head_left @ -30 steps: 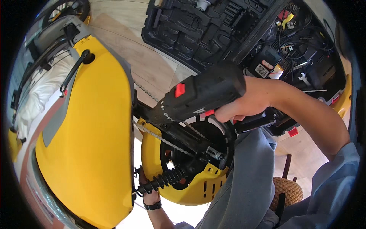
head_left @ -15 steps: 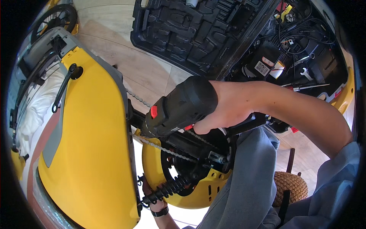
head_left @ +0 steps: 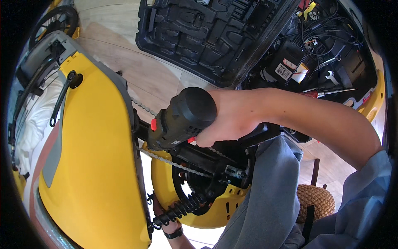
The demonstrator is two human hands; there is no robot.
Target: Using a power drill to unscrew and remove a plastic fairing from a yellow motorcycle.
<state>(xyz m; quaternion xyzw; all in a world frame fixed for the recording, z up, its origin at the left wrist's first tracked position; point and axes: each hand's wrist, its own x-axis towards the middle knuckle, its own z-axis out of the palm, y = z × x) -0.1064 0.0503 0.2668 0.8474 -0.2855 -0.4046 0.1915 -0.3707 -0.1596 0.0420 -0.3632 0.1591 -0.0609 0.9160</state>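
My right hand is wrapped round a black cordless power tool with red buttons. The tool's nose points down into the frame beside the chain, and its tip is hidden. Low in the view, my left hand reaches up behind the black coil spring shock absorber, beside the yellow wheel cover. Its fingers are hidden by the shock and the yellow body panel, so what they touch does not show. A wristband circles the left wrist.
An open black tool case lies on the wooden floor beyond. To its right a bin holds cables, a boxed part, an open-end wrench and screwdrivers. A ratchet wrench rests on the yellow panel. A woven stool stands lower right.
My right hand and the power tool have shifted a little left, and the tool stands more upright. The view has moved slightly; my left hand stays by the shock.
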